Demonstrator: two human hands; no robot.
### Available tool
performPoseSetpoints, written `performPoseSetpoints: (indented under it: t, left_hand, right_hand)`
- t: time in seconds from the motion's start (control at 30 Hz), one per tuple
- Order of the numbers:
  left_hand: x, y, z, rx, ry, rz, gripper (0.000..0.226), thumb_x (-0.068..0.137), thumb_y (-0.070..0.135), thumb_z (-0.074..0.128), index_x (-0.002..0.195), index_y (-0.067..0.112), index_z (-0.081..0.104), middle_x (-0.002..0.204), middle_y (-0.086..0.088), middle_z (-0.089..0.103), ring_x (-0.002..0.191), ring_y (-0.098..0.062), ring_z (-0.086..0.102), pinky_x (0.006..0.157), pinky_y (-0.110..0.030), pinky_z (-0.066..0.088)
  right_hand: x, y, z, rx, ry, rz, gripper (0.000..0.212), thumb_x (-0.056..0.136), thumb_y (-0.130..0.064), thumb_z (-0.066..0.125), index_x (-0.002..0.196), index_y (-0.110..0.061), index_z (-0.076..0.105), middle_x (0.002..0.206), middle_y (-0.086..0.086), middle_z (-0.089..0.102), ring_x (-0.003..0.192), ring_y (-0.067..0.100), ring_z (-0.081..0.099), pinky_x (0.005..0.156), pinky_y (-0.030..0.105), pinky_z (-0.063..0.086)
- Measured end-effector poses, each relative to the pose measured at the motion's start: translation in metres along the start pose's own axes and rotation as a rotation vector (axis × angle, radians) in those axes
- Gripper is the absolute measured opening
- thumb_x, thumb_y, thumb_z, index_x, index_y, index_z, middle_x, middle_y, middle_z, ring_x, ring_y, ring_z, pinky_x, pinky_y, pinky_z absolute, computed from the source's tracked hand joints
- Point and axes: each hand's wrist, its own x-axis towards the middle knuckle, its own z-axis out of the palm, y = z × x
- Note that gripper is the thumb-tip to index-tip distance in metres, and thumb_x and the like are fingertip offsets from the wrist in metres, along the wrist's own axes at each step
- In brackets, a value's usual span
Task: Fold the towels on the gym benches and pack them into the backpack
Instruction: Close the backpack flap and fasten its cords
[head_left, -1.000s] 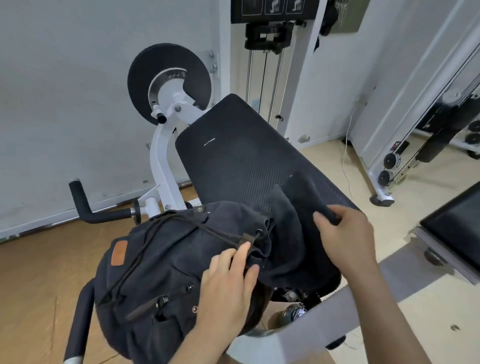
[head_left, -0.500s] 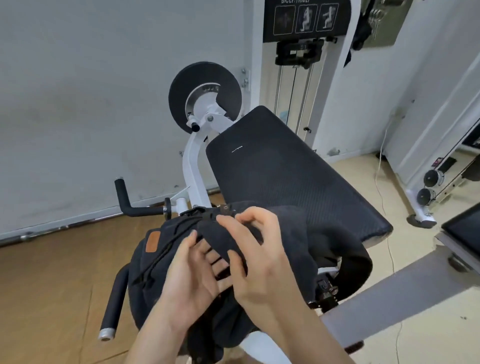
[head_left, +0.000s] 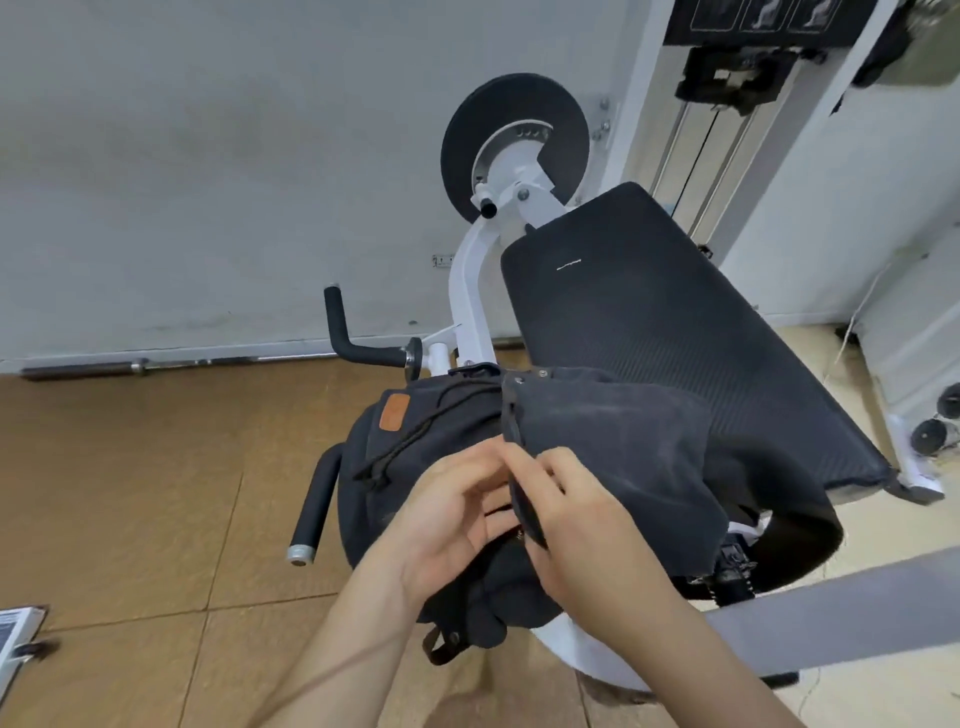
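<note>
Lower centre, left hand (head_left: 447, 519) and right hand (head_left: 592, 525) clamp fingers on the flap (head_left: 618, 441) edge, which stretches upper-right across the backpack (head_left: 415, 462).

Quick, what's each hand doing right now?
Left hand: curled at the backpack flap, hold cannot be told.
Right hand: grips the flap's edge.

I count one dark grey canvas backpack (head_left: 395, 483) bearing one tan leather patch (head_left: 395, 411), two bare hands, a left hand (head_left: 452, 519) and a right hand (head_left: 589, 525), one black padded bench pad (head_left: 649, 312), one round black disc (head_left: 460, 156), two black foam-sleeved handles (head_left: 370, 354) (head_left: 317, 499) and one long steel bar (head_left: 156, 366) by the wall.
</note>
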Motion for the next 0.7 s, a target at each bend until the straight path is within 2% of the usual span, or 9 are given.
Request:
performPoseSetpoints:
  t: [0.03, 0.1, 0.17, 0.27, 0.33, 0.4, 0.47, 0.6, 0.7]
  left_hand:
    - [0.000, 0.001, -0.009, 0.038, -0.006, 0.007, 0.031, 0.100, 0.013, 0.045, 0.124, 0.002, 0.059, 0.103, -0.006, 0.069, 0.076, -0.006, 0.071, 0.063, -0.018, 0.054]
    - [0.003, -0.004, -0.034, 0.114, 0.017, 0.051, 0.027, 0.100, 0.015, 0.047, 0.118, 0.010, 0.067, 0.106, -0.005, 0.073, 0.085, -0.012, 0.069, 0.072, -0.024, 0.055]
    - [0.007, -0.018, -0.067, 0.193, 0.223, 0.065, 0.025, 0.099, 0.010, 0.049, 0.109, 0.012, 0.072, 0.098, -0.006, 0.074, 0.080, -0.016, 0.063, 0.072, -0.026, 0.055]
    - [0.008, -0.056, -0.093, 0.372, 0.391, -0.001, 0.023, 0.096, 0.006, 0.052, 0.096, 0.012, 0.075, 0.081, -0.003, 0.072, 0.070, -0.013, 0.059, 0.066, -0.021, 0.053]
    - [0.009, -0.081, -0.086, 0.461, 0.314, -0.004, 0.023, 0.094, 0.012, 0.057, 0.087, 0.024, 0.075, 0.076, 0.006, 0.072, 0.068, -0.012, 0.061, 0.065, -0.022, 0.055]
    - [0.012, -0.096, -0.071, 0.512, 0.229, 0.036, 0.014, 0.091, 0.025, 0.062, 0.090, 0.032, 0.075, 0.075, 0.012, 0.072, 0.072, -0.011, 0.065, 0.074, -0.034, 0.059]
    - [0.021, -0.100, -0.057, 0.693, 0.230, 0.108, 0.020, 0.087, 0.041, 0.063, 0.100, 0.029, 0.073, 0.080, 0.011, 0.072, 0.080, -0.010, 0.066, 0.080, -0.035, 0.054]
    - [0.035, -0.086, -0.044, 1.042, 0.269, 0.105, 0.042, 0.080, 0.060, 0.057, 0.076, 0.019, 0.066, 0.075, 0.002, 0.068, 0.077, -0.021, 0.064, 0.065, -0.032, 0.048]
    - [0.045, -0.083, -0.040, 0.987, 0.236, -0.064, 0.045, 0.072, 0.059, 0.061, 0.063, 0.015, 0.057, 0.071, -0.004, 0.067, 0.078, -0.030, 0.066, 0.059, -0.031, 0.043]
  right_hand:
    - [0.003, 0.002, -0.003, 0.107, 0.073, 0.061, 0.066, 0.085, -0.012, 0.063, 0.140, -0.036, 0.034, 0.100, -0.008, 0.051, 0.083, 0.007, 0.053, 0.073, 0.021, 0.051]
    - [0.012, 0.004, -0.017, 0.368, 0.031, 0.254, 0.051, 0.087, -0.008, 0.054, 0.125, -0.041, 0.045, 0.080, -0.011, 0.059, 0.070, 0.004, 0.056, 0.065, 0.016, 0.047]
    - [0.021, 0.009, -0.031, 0.439, 0.017, 0.304, 0.034, 0.086, -0.004, 0.052, 0.099, -0.035, 0.057, 0.056, -0.010, 0.053, 0.051, 0.005, 0.047, 0.052, 0.016, 0.036]
    - [0.037, 0.005, -0.048, 0.369, -0.134, 0.283, 0.024, 0.085, -0.007, 0.062, 0.076, -0.029, 0.065, 0.067, -0.016, 0.062, 0.060, 0.001, 0.055, 0.064, 0.018, 0.040]
    - [0.043, 0.000, -0.053, 0.263, -0.308, 0.286, 0.015, 0.082, -0.021, 0.073, 0.090, -0.033, 0.069, 0.084, -0.017, 0.068, 0.079, 0.000, 0.063, 0.076, 0.020, 0.048]
    - [0.044, -0.007, -0.055, 0.097, -0.503, 0.295, 0.036, 0.082, -0.026, 0.074, 0.114, -0.039, 0.062, 0.101, -0.018, 0.068, 0.094, 0.001, 0.064, 0.088, 0.025, 0.052]
    - [0.040, -0.015, -0.053, -0.027, -0.561, 0.300, 0.045, 0.089, -0.018, 0.064, 0.128, -0.038, 0.053, 0.114, -0.012, 0.067, 0.105, 0.009, 0.063, 0.093, 0.030, 0.052]
    - [0.030, -0.019, -0.038, -0.372, -0.401, 0.165, 0.027, 0.096, -0.021, 0.043, 0.117, -0.035, 0.054, 0.100, -0.001, 0.066, 0.089, 0.022, 0.062, 0.078, 0.036, 0.051]
    - [0.020, -0.003, -0.012, -0.454, -0.573, 0.009, 0.021, 0.099, -0.029, 0.040, 0.117, -0.035, 0.049, 0.103, -0.004, 0.054, 0.095, 0.021, 0.057, 0.077, 0.034, 0.049]
